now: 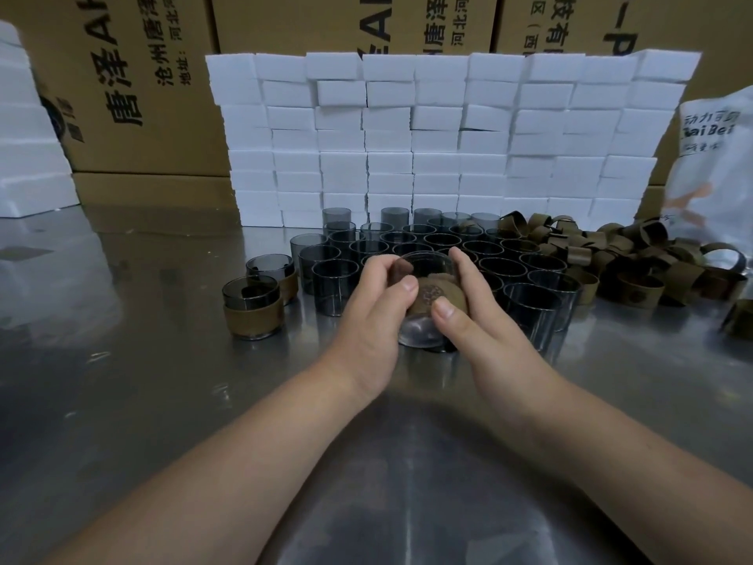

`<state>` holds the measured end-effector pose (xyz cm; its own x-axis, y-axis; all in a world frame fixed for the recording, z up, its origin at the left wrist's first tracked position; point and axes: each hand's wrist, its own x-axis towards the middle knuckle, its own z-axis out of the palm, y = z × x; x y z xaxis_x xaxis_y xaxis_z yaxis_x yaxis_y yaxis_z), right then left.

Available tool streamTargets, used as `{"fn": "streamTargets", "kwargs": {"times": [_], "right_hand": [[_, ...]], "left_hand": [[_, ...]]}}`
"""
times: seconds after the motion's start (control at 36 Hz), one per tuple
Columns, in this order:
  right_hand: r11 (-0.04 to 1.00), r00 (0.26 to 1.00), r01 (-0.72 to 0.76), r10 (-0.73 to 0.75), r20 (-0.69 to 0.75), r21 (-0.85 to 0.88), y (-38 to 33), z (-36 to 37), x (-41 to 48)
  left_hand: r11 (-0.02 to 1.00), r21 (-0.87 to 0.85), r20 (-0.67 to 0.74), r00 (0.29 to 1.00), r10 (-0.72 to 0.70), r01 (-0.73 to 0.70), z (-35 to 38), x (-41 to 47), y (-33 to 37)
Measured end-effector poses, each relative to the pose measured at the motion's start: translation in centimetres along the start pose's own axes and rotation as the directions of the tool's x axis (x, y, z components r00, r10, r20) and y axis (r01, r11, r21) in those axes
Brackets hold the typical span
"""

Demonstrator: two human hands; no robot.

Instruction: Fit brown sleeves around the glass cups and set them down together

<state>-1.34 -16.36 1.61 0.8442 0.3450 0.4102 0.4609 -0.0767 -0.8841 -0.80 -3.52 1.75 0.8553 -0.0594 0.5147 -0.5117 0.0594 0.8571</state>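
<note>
**Ana:** Where is the glass cup (419,330)?

**Ben:** In the middle, just above the table (407,462), in front of the bare cups (444,240). The left hand (366,316) holds its left side. The right hand (481,320) holds its right side.

**Ana:** What do the fingers do?

**Ben:** They curl round the cup. Both thumbs press on the near side, at the brown sleeve (428,297).

**Ana:** Which way does the cup lie?

**Ben:** It is tipped. Its bottom points near, at the person. Its open top points far. The sleeve goes round the middle, so I think it must slide along that line. I cannot tell if it sits straight, because the hands hide part of it.

**Ana:** Where does it go after that?

**Ben:** I think it goes by the two finished cups (252,316), off to the left. The left hand is nearer to them.
</note>
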Motion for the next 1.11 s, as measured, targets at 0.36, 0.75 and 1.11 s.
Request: {"fn": "streamTargets", "kwargs": {"times": [0.36,0.75,1.11], "right_hand": [[0.998,0.997,0.059,-0.059,0.048,0.003,-0.12,0.21,0.06],[0.995,0.997,0.050,-0.056,0.062,0.084,-0.09,0.24,0.10],[0.983,0.995,0.061,-0.075,0.073,0.174,0.45,0.06,0.27]], "left_hand": [[0.987,0.121,-0.080,0.990,0.112,-0.102,-0.07,-0.24,-0.08],[0.981,0.162,-0.067,0.990,0.122,-0.110,-0.40,-0.18,-0.04],[0.977,0.188,-0.067,0.991,0.114,-0.099,-0.39,-0.14,0.19]]}}
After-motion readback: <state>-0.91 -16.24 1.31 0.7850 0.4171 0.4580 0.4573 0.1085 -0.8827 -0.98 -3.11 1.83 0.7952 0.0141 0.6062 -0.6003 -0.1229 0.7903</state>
